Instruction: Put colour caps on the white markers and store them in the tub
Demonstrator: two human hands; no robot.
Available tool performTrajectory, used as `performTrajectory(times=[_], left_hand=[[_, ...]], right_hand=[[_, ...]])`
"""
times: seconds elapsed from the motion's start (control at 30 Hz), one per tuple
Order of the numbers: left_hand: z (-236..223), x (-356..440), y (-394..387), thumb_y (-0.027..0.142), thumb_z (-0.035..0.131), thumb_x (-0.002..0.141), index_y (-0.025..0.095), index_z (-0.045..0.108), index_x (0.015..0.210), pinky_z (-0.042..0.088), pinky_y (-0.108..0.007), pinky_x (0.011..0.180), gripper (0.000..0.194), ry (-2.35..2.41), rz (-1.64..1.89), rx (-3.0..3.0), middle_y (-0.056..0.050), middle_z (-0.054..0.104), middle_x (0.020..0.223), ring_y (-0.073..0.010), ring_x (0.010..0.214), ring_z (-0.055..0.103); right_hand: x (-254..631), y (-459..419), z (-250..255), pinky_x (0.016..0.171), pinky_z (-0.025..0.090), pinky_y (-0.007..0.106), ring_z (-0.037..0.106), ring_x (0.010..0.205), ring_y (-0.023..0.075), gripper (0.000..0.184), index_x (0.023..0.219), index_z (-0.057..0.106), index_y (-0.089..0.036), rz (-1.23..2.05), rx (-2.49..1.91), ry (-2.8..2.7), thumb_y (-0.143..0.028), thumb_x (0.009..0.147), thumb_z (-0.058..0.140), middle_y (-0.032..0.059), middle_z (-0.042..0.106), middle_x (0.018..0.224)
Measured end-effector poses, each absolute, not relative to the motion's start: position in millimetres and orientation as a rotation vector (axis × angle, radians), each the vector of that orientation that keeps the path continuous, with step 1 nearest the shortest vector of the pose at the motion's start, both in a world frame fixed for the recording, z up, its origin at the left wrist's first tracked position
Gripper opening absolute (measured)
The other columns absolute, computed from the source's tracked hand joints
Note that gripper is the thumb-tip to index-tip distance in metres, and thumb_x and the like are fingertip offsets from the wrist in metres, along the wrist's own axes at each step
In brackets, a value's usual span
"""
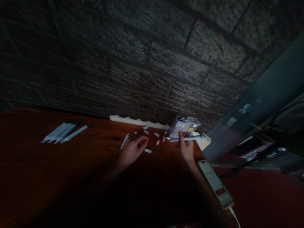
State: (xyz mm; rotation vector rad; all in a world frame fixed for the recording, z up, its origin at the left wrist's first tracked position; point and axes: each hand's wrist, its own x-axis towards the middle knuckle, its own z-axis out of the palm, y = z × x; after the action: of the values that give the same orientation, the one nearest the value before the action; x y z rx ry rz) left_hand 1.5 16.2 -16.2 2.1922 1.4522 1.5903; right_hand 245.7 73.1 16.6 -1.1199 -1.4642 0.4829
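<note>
Right grip (186,150): closed on a pen (195,138). The pen lies across the fingers, nearly flat, with a green bit at its right end. A soft, firm hold near the middle should be best, so it does not tip.
Left grip (133,150): the fingers are bent and the thumb is near them. I can't say if something small is pinched there.
Wall (133,69): big, dark and bumpy, behind everything.
Worktop (99,158): brown wood. The light is poor, so going slowly should help.
Phone (215,183): beside the right arm, with a white cord (234,216). The elbow could bump it, so small moves look safest.
Box (175,129): just behind the right hand, near the wall, with bright pen tops showing. The pen should go gently around it.
More pens (59,133): in a bunch far to the left. One more (124,142) lies by the left hand.
Caps (148,151): scattered between the hands. They could roll, so the fingers should not brush them.
</note>
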Motion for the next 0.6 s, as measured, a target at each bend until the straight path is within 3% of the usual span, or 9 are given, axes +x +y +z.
performTrajectory(times=[0.23, 0.4, 0.5, 0.6], left_hand=[[-15.6, -2.2, 18.1, 0.023, 0.055, 0.089, 0.022, 0.065, 0.094, 0.051, -0.027, 0.071, 0.011, 1.465, 1.597, 2.193, -0.003, 0.073, 0.092, -0.0163, 0.079, 0.068], [-12.6, -0.8, 17.3, 0.023, 0.054, 0.089, 0.022, 0.065, 0.093, 0.052, -0.03, 0.078, 0.012, 1.422, 1.6, 2.214, -0.003, 0.073, 0.096, -0.0172, 0.084, 0.068], [-11.3, 0.3, 16.5, 0.023, 0.054, 0.088, 0.022, 0.065, 0.092, 0.052, -0.03, 0.076, 0.012, 1.44, 1.584, 2.219, -0.003, 0.073, 0.091, -0.0178, 0.082, 0.068], [-10.6, 0.0, 15.8, 0.024, 0.054, 0.088, 0.022, 0.065, 0.092, 0.052, -0.03, 0.075, 0.012, 1.463, 1.556, 2.221, -0.003, 0.073, 0.088, -0.0187, 0.081, 0.068]], right_hand=[[300.9, 100.3, 76.7, 0.053, 0.043, 0.023, 0.052, 0.059, 0.0122, 0.043, 0.088, 0.053, -0.019, 0.421, -1.093, -1.345, -0.053, 0.068, 0.071, -0.0007, 0.058, 0.073], [331.0, 119.9, 117.6, 0.047, 0.04, 0.024, 0.054, 0.052, 0.0143, 0.041, 0.079, 0.061, -0.015, 0.247, -1.413, -1.63, -0.053, 0.081, 0.05, 0.0054, 0.063, 0.065], [330.3, 130.7, 128.3, 0.052, 0.043, 0.024, 0.059, 0.059, 0.0163, 0.034, 0.073, 0.066, -0.013, 0.181, -1.496, -1.78, -0.043, 0.081, 0.053, 0.0081, 0.068, 0.07], [322.5, 141.3, 132.9, 0.06, 0.046, 0.023, 0.064, 0.07, 0.017, 0.023, 0.079, 0.071, -0.013, 0.16, -1.507, -1.904, -0.033, 0.078, 0.059, 0.0059, 0.073, 0.078]])
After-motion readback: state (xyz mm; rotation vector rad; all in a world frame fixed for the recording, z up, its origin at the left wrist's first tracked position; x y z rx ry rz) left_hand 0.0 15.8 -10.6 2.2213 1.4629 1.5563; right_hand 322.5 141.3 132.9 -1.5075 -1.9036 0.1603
